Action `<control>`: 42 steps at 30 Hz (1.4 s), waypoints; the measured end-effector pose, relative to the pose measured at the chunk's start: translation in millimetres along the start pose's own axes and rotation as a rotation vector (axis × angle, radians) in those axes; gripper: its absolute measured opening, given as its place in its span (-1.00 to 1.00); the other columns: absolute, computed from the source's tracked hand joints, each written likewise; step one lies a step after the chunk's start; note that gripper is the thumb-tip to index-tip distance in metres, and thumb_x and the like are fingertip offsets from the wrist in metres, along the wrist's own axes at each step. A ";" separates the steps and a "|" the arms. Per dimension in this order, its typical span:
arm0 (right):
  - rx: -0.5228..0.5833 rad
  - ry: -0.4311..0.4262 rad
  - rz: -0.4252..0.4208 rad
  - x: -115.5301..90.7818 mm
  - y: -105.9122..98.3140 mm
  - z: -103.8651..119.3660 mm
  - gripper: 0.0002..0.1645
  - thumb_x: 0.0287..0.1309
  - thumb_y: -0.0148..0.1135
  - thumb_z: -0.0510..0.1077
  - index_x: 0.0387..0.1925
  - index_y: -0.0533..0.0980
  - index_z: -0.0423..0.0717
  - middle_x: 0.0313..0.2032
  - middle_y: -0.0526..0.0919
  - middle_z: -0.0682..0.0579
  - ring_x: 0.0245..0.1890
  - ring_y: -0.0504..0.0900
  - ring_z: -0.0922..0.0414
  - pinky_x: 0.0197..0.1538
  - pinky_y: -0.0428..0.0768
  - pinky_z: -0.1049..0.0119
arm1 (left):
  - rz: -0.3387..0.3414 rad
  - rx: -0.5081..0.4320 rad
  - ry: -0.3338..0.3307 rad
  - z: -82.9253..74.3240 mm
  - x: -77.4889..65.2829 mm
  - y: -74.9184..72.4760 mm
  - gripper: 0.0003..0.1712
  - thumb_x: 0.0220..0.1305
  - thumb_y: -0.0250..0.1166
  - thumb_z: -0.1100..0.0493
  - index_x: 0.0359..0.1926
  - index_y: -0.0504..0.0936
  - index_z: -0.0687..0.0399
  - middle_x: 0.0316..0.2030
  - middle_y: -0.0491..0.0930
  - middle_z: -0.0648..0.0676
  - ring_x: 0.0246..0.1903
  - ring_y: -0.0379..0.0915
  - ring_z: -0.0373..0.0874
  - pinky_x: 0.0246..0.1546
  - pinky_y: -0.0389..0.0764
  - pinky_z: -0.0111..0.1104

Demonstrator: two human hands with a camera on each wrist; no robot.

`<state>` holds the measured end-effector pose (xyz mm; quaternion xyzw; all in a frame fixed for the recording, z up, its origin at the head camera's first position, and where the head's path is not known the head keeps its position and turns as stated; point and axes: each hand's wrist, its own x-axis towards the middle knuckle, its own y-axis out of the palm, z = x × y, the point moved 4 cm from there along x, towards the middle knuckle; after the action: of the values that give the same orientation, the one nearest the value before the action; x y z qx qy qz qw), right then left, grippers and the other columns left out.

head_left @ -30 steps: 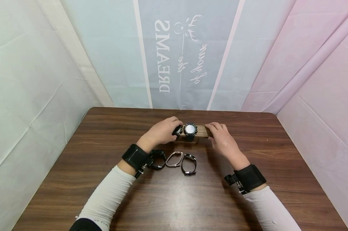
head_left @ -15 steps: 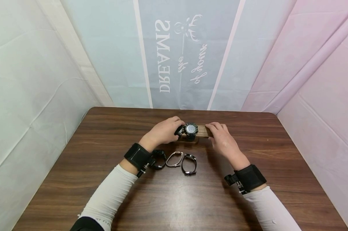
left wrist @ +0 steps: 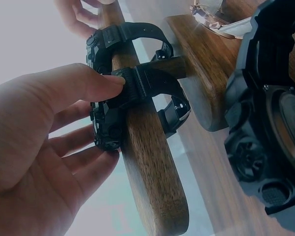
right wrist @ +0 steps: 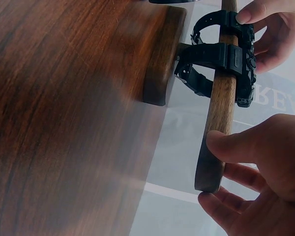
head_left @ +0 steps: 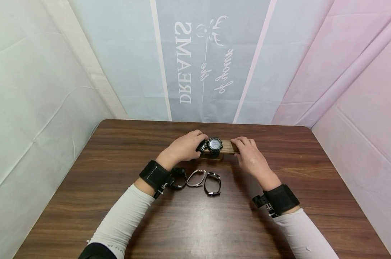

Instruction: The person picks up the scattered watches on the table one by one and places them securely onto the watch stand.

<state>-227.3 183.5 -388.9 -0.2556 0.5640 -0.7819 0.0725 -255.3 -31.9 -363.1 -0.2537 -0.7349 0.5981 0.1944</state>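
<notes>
A wooden watch stand [head_left: 227,147] with a T-shaped crossbar stands toward the back of the table. Two black wristwatches are looped round its bar. My left hand [head_left: 182,146] pinches the left one [left wrist: 108,130], thumb on the strap and fingertips at the case. Beside it, the other wristwatch [head_left: 214,144] sits near the bar's middle, round face up. My right hand [right wrist: 265,167] grips the bar's right end between thumb and fingers. In the left wrist view, the bar [left wrist: 157,182] sticks out past the held watch, and a short post joins it to the base [left wrist: 206,73].
In front of the stand lie a black wristwatch [head_left: 178,178], partly covered by the left wrist's camera, a slim silver-toned watch [head_left: 196,178] and a slim dark watch [head_left: 212,184]. A printed cloth [head_left: 202,72] hangs behind the brown wooden table [head_left: 195,223].
My left hand has shifted slightly right along the bar with its watch, and the middle watch has moved slightly right too. My right hand stays in place.
</notes>
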 end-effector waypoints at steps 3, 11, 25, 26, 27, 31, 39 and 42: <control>0.001 -0.006 -0.001 -0.4 -0.3 0.8 -0.41 0.08 0.22 -0.32 0.18 0.34 -0.22 0.10 0.36 -0.23 0.08 0.28 -0.20 0.01 0.44 -0.07 | -0.002 -0.001 0.006 0.3 -0.2 0.3 -0.33 0.12 0.29 0.12 0.27 0.31 -0.03 0.17 0.29 0.04 0.11 0.27 -0.14 -0.02 0.46 -0.31; -0.003 0.003 0.002 -0.2 0.2 0.8 -0.41 0.09 0.22 -0.31 0.19 0.34 -0.20 0.10 0.36 -0.22 0.10 0.27 -0.19 0.03 0.43 -0.06 | -0.014 0.011 0.014 1.0 -1.8 -0.3 -0.32 0.10 0.30 0.09 0.26 0.30 -0.03 0.19 0.28 0.04 0.15 0.23 -0.11 -0.02 0.46 -0.29; 0.001 0.010 0.025 -0.1 0.5 1.2 -0.42 0.12 0.19 -0.30 0.20 0.32 -0.21 0.11 0.35 -0.23 0.10 0.26 -0.20 0.02 0.44 -0.07 | -0.047 0.011 0.016 4.8 -7.9 -4.8 -0.26 0.07 0.31 0.05 0.29 0.27 0.00 0.21 0.26 0.05 0.16 0.19 -0.10 -0.02 0.46 -0.32; 0.000 0.010 0.028 -0.1 0.6 1.1 -0.42 0.12 0.19 -0.31 0.21 0.32 -0.22 0.11 0.34 -0.23 0.10 0.26 -0.20 0.02 0.44 -0.07 | -0.051 0.011 0.017 5.1 -8.5 -4.9 -0.26 0.07 0.31 0.05 0.28 0.28 0.00 0.20 0.26 0.05 0.16 0.19 -0.11 -0.04 0.47 -0.32; -0.001 0.012 0.029 -0.1 1.0 1.0 -0.42 0.12 0.19 -0.31 0.21 0.32 -0.21 0.11 0.34 -0.23 0.10 0.26 -0.20 0.02 0.44 -0.07 | -0.055 0.011 0.018 5.4 -9.3 -5.1 -0.26 0.06 0.31 0.05 0.28 0.28 0.00 0.20 0.27 0.04 0.15 0.19 -0.11 -0.04 0.47 -0.33; -0.002 0.014 0.030 0.2 1.3 -0.1 -0.41 0.12 0.19 -0.30 0.21 0.31 -0.20 0.12 0.34 -0.23 0.11 0.25 -0.20 0.03 0.44 -0.07 | -0.069 0.015 0.010 6.8 -12.6 -6.8 -0.26 0.05 0.32 0.04 0.28 0.28 -0.03 0.20 0.26 0.02 0.17 0.17 -0.13 -0.05 0.47 -0.32; -0.005 0.015 0.017 0.2 0.8 0.2 -0.41 0.10 0.21 -0.30 0.20 0.32 -0.18 0.12 0.34 -0.21 0.12 0.25 -0.18 0.03 0.44 -0.06 | -0.069 0.035 -0.003 7.5 -24.4 -10.5 -0.24 0.09 0.31 -0.01 0.30 0.25 -0.01 0.23 0.24 0.02 0.21 0.14 -0.12 -0.04 0.47 -0.29; -0.003 0.015 0.018 0.0 0.8 0.7 -0.41 0.10 0.20 -0.31 0.20 0.32 -0.19 0.12 0.34 -0.22 0.11 0.25 -0.19 0.03 0.44 -0.06 | -0.074 0.047 -0.006 6.8 -31.1 -12.6 -0.24 0.10 0.29 -0.01 0.31 0.24 0.00 0.24 0.24 0.02 0.21 0.14 -0.11 -0.07 0.49 -0.29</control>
<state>-227.1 182.6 -389.5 -0.2449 0.5679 -0.7822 0.0751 -236.3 -58.0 -351.7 -0.2200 -0.7301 0.6084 0.2199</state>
